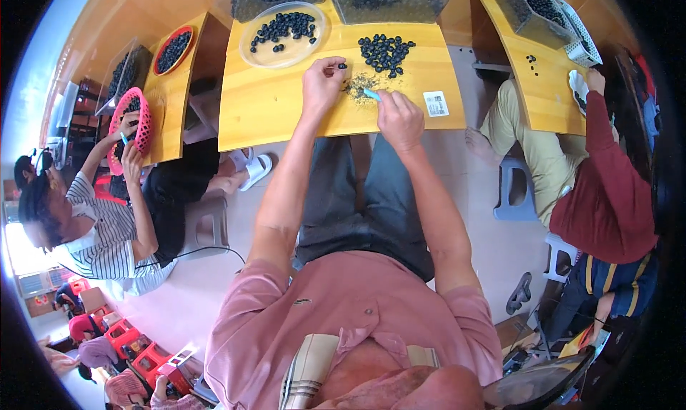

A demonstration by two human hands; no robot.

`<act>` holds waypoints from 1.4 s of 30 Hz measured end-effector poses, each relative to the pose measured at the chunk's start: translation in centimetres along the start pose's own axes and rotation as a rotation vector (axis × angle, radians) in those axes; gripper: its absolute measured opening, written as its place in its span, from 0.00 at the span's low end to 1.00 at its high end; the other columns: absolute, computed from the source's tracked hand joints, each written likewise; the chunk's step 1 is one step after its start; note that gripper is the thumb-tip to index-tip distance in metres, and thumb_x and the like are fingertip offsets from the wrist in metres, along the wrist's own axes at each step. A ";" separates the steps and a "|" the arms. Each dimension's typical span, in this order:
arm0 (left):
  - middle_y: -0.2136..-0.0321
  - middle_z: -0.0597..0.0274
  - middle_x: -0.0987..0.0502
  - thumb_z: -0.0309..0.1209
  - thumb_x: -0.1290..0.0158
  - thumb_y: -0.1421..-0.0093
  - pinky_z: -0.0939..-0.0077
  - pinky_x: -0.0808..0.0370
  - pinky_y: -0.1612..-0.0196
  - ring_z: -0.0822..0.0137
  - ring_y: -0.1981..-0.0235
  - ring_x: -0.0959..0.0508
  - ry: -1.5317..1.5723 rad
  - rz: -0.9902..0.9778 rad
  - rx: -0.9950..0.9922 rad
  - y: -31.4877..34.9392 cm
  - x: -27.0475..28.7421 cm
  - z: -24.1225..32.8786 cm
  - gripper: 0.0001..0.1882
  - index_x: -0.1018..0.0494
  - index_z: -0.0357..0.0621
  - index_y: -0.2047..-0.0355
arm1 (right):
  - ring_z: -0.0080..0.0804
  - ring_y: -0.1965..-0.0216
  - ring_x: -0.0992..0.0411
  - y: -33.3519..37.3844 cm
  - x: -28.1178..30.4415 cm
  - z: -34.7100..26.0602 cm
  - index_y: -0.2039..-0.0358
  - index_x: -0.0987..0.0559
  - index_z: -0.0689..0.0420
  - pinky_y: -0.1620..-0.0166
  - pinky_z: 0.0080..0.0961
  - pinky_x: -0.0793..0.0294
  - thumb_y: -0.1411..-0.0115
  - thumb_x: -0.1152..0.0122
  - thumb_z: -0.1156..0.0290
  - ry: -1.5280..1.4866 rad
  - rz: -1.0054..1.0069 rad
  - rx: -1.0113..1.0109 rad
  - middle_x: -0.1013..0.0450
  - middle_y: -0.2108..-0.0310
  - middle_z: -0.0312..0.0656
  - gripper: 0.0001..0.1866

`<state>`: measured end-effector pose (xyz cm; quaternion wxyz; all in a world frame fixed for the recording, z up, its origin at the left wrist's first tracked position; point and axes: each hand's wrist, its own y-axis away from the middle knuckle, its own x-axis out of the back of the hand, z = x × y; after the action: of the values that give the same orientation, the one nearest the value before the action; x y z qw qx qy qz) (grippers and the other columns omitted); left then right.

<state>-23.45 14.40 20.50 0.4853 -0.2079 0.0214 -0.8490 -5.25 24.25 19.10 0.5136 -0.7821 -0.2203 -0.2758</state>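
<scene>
Between the fingertips of my left hand point(323, 87) is a small black round bead-like piece point(342, 66), held just above the yellow wooden table point(264, 110). My right hand point(401, 118) is closed on a light-blue slim-handled tool point(371, 94), which points left toward the other hand; its tip is too small to make out. Below and between the hands lie scattered dark and pale crumbs point(359, 88). A loose heap of black round pieces point(386, 55) rests just beyond them. Farther left, a clear round shallow dish point(299, 54) holds more of these pieces.
Clear bins point(389, 11) full of black pieces line the table's far edge. A white printed card point(435, 104) lies right of my right hand. At side tables sit a striped-shirted person point(107, 228) with a pink basket point(145, 127) and a person in a dark red top point(607, 203).
</scene>
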 end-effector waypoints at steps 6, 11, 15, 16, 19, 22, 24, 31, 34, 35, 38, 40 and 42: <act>0.67 0.62 0.20 0.23 0.39 0.40 0.78 0.25 0.65 0.74 0.72 0.24 0.078 0.026 -0.057 4.8 -0.1 0.0 0.10 0.16 0.35 0.57 | 0.35 0.70 0.23 -0.1 0.1 0.0 0.63 0.18 0.54 0.67 0.34 0.22 0.43 0.34 0.72 0.026 0.026 0.039 0.26 0.72 0.37 0.07; 0.65 0.63 0.19 0.18 0.37 0.41 0.82 0.22 0.58 0.78 0.66 0.22 0.214 -0.021 0.053 5.9 -0.6 -0.2 0.18 0.22 0.33 0.50 | 0.35 0.69 0.23 -0.2 0.1 -0.2 0.62 0.18 0.53 0.67 0.35 0.23 0.43 0.34 0.72 0.039 0.002 0.036 0.26 0.72 0.36 0.08; 0.65 0.63 0.19 0.19 0.36 0.42 0.82 0.22 0.59 0.78 0.66 0.22 0.246 -0.046 0.027 5.9 -0.9 -0.1 0.18 0.22 0.32 0.51 | 0.35 0.70 0.23 -0.1 0.0 0.0 0.62 0.18 0.52 0.67 0.35 0.23 0.43 0.34 0.72 0.030 -0.013 0.055 0.27 0.72 0.36 0.08; 0.65 0.63 0.18 0.19 0.36 0.42 0.81 0.21 0.59 0.78 0.66 0.22 0.259 -0.043 0.020 6.0 -1.0 -0.1 0.18 0.21 0.33 0.51 | 0.36 0.70 0.24 0.0 0.1 0.1 0.60 0.17 0.53 0.68 0.35 0.24 0.44 0.33 0.72 0.022 -0.026 0.079 0.27 0.73 0.37 0.10; 0.65 0.62 0.18 0.19 0.35 0.44 0.80 0.20 0.59 0.77 0.67 0.21 0.237 -0.035 -0.004 6.0 -1.1 -0.1 0.18 0.21 0.34 0.52 | 0.37 0.71 0.24 -0.1 0.1 0.1 0.59 0.17 0.53 0.68 0.35 0.25 0.45 0.32 0.73 0.015 -0.048 0.103 0.28 0.73 0.38 0.12; 0.64 0.61 0.18 0.18 0.35 0.44 0.80 0.20 0.59 0.76 0.67 0.21 0.197 -0.027 -0.028 6.2 -1.2 -0.2 0.18 0.20 0.35 0.52 | 0.37 0.72 0.24 0.0 0.1 0.1 0.58 0.17 0.53 0.69 0.36 0.25 0.45 0.32 0.72 0.025 -0.056 0.104 0.28 0.74 0.38 0.12; 0.64 0.60 0.18 0.18 0.35 0.45 0.79 0.19 0.59 0.75 0.67 0.20 0.191 -0.025 -0.033 6.3 -1.2 -0.1 0.18 0.20 0.36 0.52 | 0.37 0.72 0.24 0.0 0.1 0.0 0.58 0.17 0.53 0.69 0.36 0.25 0.45 0.32 0.72 0.032 -0.058 0.103 0.29 0.74 0.38 0.12; 0.64 0.61 0.19 0.18 0.35 0.44 0.80 0.20 0.58 0.75 0.65 0.20 0.226 -0.043 -0.031 6.4 -1.1 0.0 0.19 0.21 0.35 0.51 | 0.35 0.72 0.23 -0.2 0.0 0.0 0.62 0.17 0.53 0.70 0.36 0.23 0.41 0.35 0.70 0.070 -0.091 0.065 0.29 0.74 0.37 0.07; 0.63 0.62 0.19 0.17 0.35 0.43 0.81 0.20 0.57 0.75 0.64 0.20 0.349 -0.047 0.006 6.5 -0.9 -0.4 0.20 0.23 0.35 0.50 | 0.36 0.71 0.23 -0.3 -0.3 0.1 0.62 0.17 0.53 0.69 0.36 0.23 0.41 0.35 0.69 0.080 -0.104 0.041 0.27 0.74 0.37 0.07; 0.63 0.63 0.20 0.17 0.35 0.42 0.81 0.20 0.56 0.76 0.63 0.21 0.398 -0.045 0.039 6.4 -0.8 -0.4 0.20 0.24 0.35 0.49 | 0.36 0.70 0.22 -0.4 -0.4 0.1 0.62 0.17 0.53 0.69 0.37 0.22 0.41 0.35 0.69 0.081 -0.108 0.043 0.27 0.73 0.38 0.07; 0.62 0.63 0.20 0.17 0.35 0.42 0.82 0.20 0.56 0.77 0.64 0.21 0.381 -0.027 0.039 6.4 -0.9 -0.4 0.21 0.25 0.35 0.48 | 0.36 0.70 0.22 -0.3 -0.2 0.0 0.62 0.17 0.52 0.69 0.36 0.22 0.42 0.35 0.69 0.082 -0.101 0.039 0.27 0.73 0.37 0.07; 0.62 0.63 0.20 0.17 0.36 0.42 0.82 0.21 0.56 0.77 0.63 0.21 0.370 -0.022 0.028 6.4 -0.9 -0.3 0.20 0.24 0.35 0.48 | 0.35 0.70 0.22 -0.2 0.0 -0.1 0.62 0.17 0.52 0.69 0.36 0.22 0.42 0.35 0.69 0.072 -0.079 0.043 0.27 0.73 0.37 0.07; 0.63 0.64 0.20 0.17 0.36 0.42 0.82 0.21 0.56 0.77 0.63 0.21 0.359 -0.018 0.017 6.3 -1.0 -0.3 0.20 0.24 0.35 0.49 | 0.35 0.70 0.22 -0.3 0.2 -0.2 0.62 0.17 0.53 0.68 0.35 0.22 0.42 0.34 0.70 0.062 -0.057 0.047 0.27 0.73 0.37 0.07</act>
<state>-18.00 11.80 18.36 0.4677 -0.0493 0.0987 -0.8770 -5.33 24.18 19.44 0.5305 -0.7542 -0.2328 -0.3092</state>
